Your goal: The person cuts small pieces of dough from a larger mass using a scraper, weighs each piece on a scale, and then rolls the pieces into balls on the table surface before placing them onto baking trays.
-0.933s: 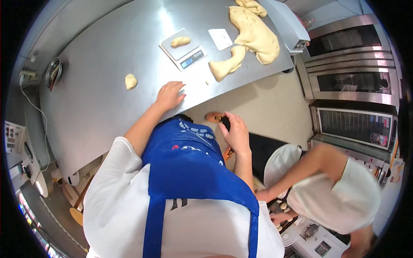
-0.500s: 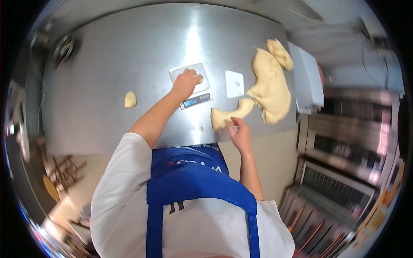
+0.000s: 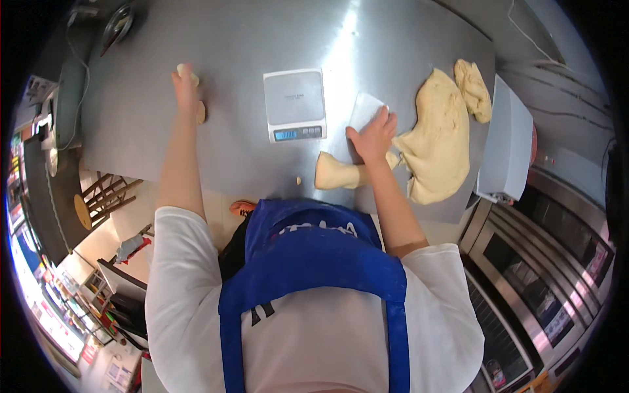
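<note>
My left hand is closed on a small dough piece at the back left of the steel table, just above another piece. My right hand grips a white flat scraper between thumb and fingers, right of the digital scale, whose plate is bare. Under my right wrist a strip of dough is partly hidden. A large dough mass lies to the right, with a smaller lump beside it.
A metal bowl sits at the back left. A grey machine stands beside the table's right end, with stainless ovens at the lower right. A wooden stool is below the table's left side.
The dough piece has left the scale, carried leftward by my left hand. My right hand has moved up onto the scraper. The co-worker seen earlier is out of view.
</note>
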The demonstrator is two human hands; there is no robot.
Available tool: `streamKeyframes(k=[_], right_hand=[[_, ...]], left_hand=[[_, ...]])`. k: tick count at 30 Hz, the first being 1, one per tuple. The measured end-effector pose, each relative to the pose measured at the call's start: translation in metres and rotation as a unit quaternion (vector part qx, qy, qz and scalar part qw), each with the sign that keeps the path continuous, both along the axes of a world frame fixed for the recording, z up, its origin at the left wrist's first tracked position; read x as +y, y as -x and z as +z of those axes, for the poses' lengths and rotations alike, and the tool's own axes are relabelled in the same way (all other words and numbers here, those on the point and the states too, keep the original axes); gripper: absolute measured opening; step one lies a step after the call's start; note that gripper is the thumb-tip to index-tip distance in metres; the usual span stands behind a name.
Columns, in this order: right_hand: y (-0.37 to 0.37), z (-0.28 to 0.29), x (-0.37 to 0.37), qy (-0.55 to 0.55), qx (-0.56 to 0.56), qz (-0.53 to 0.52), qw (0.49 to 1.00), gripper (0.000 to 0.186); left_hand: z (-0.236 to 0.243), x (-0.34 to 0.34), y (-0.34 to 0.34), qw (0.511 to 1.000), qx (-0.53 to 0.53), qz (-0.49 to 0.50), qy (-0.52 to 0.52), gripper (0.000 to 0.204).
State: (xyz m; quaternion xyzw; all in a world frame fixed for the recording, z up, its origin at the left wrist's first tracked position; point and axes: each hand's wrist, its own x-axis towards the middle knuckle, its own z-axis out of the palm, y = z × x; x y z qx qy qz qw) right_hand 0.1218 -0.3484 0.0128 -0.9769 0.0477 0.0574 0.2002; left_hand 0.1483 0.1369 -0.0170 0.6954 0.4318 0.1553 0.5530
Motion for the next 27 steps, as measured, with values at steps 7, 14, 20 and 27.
streamKeyframes(k=[7,14,20,27], right_hand=[[0.011,0.026,-0.038,-0.120,0.012,-0.029,0.992,0.046],[0.137,0.071,-0.018,-0.096,0.037,0.145,0.984,0.022],[0.124,0.068,0.010,0.047,0.083,0.243,0.965,0.015],[0.116,0.028,0.022,0.080,0.058,0.362,0.927,0.008]], left_hand=[[0.045,-0.240,0.081,0.726,0.056,-0.666,-0.161,0.068],[0.026,-0.274,0.159,0.783,0.126,-0.608,0.032,0.079],[0.020,-0.299,0.176,0.806,0.057,-0.584,0.071,0.060],[0.014,-0.308,0.194,0.825,0.077,-0.558,0.032,0.045]])
